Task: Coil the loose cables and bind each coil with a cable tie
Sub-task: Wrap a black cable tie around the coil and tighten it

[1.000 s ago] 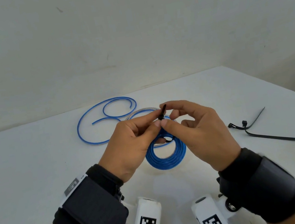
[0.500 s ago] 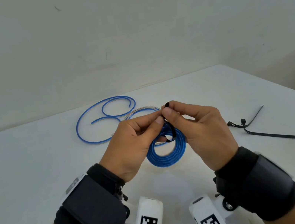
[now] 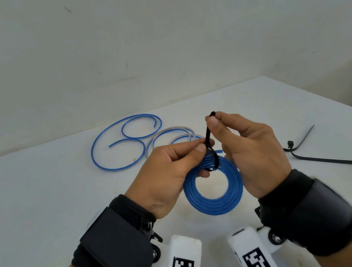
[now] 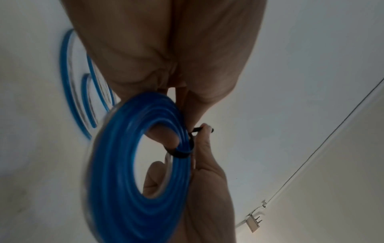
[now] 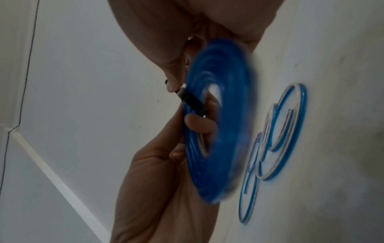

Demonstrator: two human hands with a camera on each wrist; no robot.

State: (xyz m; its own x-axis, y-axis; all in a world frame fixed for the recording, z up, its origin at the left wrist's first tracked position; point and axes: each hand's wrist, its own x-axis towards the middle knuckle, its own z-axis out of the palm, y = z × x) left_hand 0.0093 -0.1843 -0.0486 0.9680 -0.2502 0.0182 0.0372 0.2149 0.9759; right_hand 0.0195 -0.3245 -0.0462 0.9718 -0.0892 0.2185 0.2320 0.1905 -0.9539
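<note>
While the coiled blue plastic cable (image 3: 214, 193) is held above the white table (image 3: 42, 202), its thin black cable tie (image 3: 208, 138) is pinched at the coil by the left hand (image 3: 168, 176) and at its tail by the right hand (image 3: 250, 151).

In front of you the white table (image 3: 42, 202) carries two loose blue cables (image 3: 116, 143) curled in open loops near its far edge, one partly overlapping the other, and two black cable ties (image 3: 314, 158) lying crossed well off to your right.
</note>
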